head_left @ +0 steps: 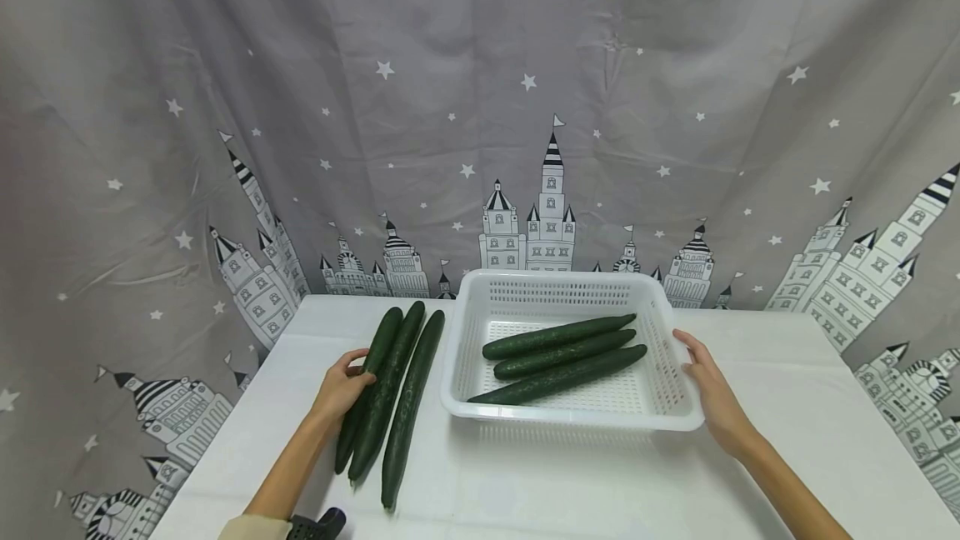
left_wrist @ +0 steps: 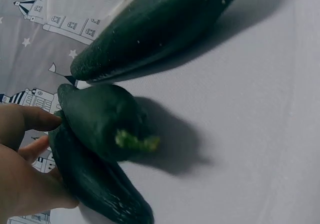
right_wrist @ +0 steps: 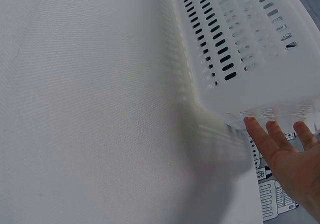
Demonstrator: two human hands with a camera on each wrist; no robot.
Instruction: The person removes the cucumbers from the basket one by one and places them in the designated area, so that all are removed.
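My left hand (head_left: pixel 343 388) holds the leftmost dark green cucumber (head_left: pixel 369 390), its thumb over the top and fingers at the side. A second cucumber (head_left: pixel 387 390) lies right against that one, and a third cucumber (head_left: pixel 412 411) lies slightly apart to the right. In the left wrist view, the gripped cucumber (left_wrist: pixel 95 179) sits beside one with a pale stem end (left_wrist: pixel 136 141). My right hand (head_left: pixel 712 394) touches the right side of a white perforated plastic basket (head_left: pixel 570 419) with extended fingers (right_wrist: pixel 262 136). Inside the basket, three cucumbers (head_left: pixel 562 354) lie side by side.
A white cloth (head_left: pixel 555 490) covers the table. Behind it hangs a grey curtain (head_left: pixel 420 140) printed with castles and stars. The basket stands at the back middle, right of the loose cucumbers. A dark strap-like object (head_left: pixel 318 526) shows by the left sleeve.
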